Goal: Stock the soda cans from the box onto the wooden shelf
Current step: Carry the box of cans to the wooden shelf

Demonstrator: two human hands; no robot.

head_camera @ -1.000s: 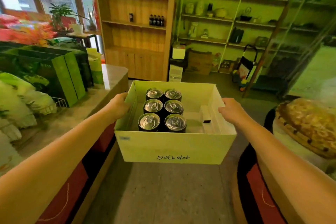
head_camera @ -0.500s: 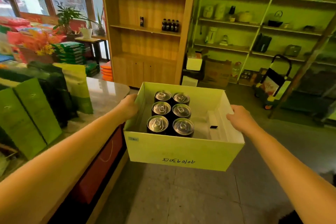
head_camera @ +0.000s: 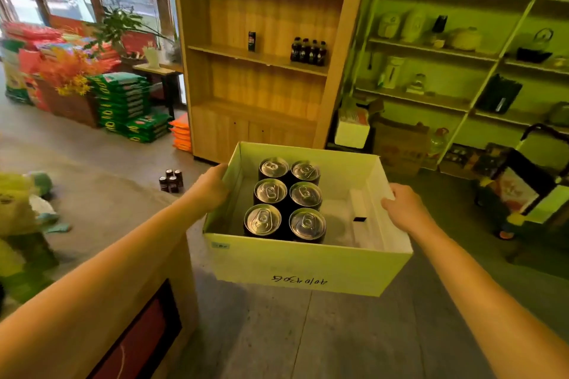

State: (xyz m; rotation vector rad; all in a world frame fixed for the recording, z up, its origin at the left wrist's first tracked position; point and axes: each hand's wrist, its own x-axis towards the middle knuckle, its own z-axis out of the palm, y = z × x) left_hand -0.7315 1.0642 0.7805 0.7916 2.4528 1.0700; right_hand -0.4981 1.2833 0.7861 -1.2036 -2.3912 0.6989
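The box is held in the air, its left wall grasped by the left hand and its right rim by the right hand. Six cans are stood upright in its left half, in two rows of three. The shelf is seen beyond it, with a lone can and a row of bottles on a middle board. Small bottles are set on the floor near the shelf's foot, left of the box. A counter is seen at lower left, a trolley at right.
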